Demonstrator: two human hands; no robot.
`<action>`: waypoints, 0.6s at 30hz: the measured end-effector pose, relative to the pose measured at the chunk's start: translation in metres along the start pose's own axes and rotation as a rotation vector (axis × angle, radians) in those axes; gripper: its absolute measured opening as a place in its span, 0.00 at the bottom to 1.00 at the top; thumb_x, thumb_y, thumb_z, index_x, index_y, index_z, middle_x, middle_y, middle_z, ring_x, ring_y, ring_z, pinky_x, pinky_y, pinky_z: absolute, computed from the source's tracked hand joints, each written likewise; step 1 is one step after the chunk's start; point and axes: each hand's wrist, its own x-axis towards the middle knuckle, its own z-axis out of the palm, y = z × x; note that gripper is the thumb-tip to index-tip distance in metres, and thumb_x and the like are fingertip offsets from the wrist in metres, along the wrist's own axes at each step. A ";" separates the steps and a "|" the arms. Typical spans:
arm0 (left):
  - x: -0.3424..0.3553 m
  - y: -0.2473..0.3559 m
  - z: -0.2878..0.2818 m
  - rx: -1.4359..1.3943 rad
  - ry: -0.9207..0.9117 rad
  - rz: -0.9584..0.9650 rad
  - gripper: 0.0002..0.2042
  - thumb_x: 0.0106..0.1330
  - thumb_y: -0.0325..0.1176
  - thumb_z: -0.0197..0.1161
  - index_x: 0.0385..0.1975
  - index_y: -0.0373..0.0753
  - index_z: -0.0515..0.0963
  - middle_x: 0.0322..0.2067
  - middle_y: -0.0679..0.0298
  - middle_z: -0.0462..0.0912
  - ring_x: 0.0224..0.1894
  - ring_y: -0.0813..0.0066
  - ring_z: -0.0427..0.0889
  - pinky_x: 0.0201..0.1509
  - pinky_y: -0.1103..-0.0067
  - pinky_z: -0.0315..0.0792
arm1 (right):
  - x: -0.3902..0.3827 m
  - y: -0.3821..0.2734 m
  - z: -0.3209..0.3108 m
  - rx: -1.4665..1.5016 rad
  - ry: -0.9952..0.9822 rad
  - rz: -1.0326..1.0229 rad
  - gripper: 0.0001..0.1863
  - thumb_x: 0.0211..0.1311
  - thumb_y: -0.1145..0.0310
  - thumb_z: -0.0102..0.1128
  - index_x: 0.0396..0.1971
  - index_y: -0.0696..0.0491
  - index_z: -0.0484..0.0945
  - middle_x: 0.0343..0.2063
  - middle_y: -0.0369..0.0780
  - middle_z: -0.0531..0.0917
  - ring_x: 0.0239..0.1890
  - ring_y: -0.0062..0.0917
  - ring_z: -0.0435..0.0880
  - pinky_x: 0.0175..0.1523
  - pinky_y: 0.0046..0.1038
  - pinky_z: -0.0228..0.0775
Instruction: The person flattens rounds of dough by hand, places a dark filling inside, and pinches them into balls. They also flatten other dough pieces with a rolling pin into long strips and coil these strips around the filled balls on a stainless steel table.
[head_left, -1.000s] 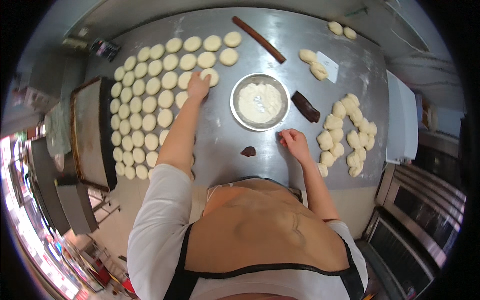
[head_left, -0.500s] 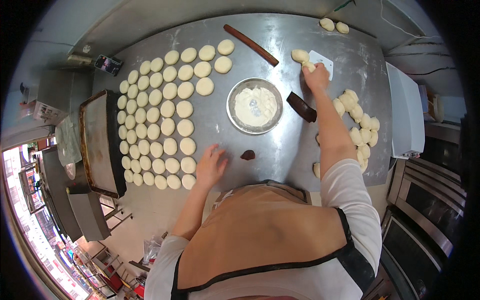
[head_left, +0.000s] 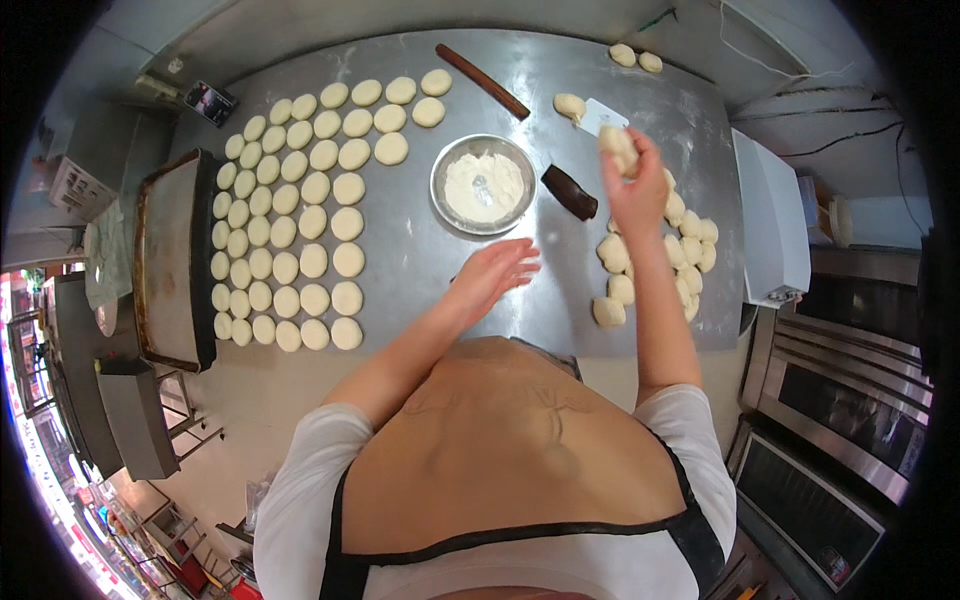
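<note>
My right hand (head_left: 638,190) is raised over the right side of the steel table, its fingers closed round a pale dough piece (head_left: 617,148). Just beyond it lie a white flat scraper (head_left: 600,116) and another dough piece (head_left: 570,107). My left hand (head_left: 492,277) hovers near the table's front edge, fingers stretched out and nothing in it. Beyond that hand stands a round metal bowl (head_left: 484,225) of white flour (head_left: 484,184). To the bowl's right rests a dark brown slab (head_left: 569,192) whose material I cannot make out.
Rows of flattened dough rounds (head_left: 313,219) cover the table's left part. A wooden rolling pin (head_left: 482,80) lies at the back. Several dough lumps (head_left: 688,250) cluster at the right, beside a white box-shaped appliance (head_left: 775,220). At the far left is a dark-rimmed tray (head_left: 172,260).
My right hand has lifted the dough piece off the scraper and drawn it nearer. My left hand has moved right, toward the bowl, now mostly hiding the small dark piece. The whole view has shifted slightly.
</note>
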 end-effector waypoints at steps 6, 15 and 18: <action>-0.006 0.003 0.006 -0.424 -0.158 0.101 0.23 0.78 0.43 0.42 0.65 0.33 0.60 0.63 0.57 0.68 0.64 0.63 0.69 0.68 0.67 0.65 | -0.128 -0.062 0.007 0.185 -0.346 -0.323 0.23 0.54 0.67 0.66 0.52 0.55 0.76 0.50 0.45 0.80 0.50 0.41 0.79 0.57 0.40 0.68; -0.058 0.012 0.015 -0.068 0.074 0.105 0.19 0.76 0.34 0.48 0.63 0.35 0.64 0.57 0.58 0.74 0.58 0.70 0.76 0.63 0.67 0.70 | -0.124 -0.102 0.026 0.382 -0.347 -0.219 0.15 0.56 0.72 0.49 0.40 0.60 0.80 0.45 0.46 0.83 0.52 0.36 0.78 0.59 0.36 0.67; -0.067 0.010 0.014 -0.158 -0.042 0.221 0.21 0.75 0.32 0.48 0.66 0.36 0.60 0.62 0.57 0.69 0.64 0.68 0.69 0.68 0.68 0.64 | -0.124 -0.111 0.038 0.696 -0.231 0.103 0.13 0.58 0.76 0.46 0.32 0.62 0.82 0.39 0.45 0.86 0.46 0.31 0.82 0.55 0.32 0.72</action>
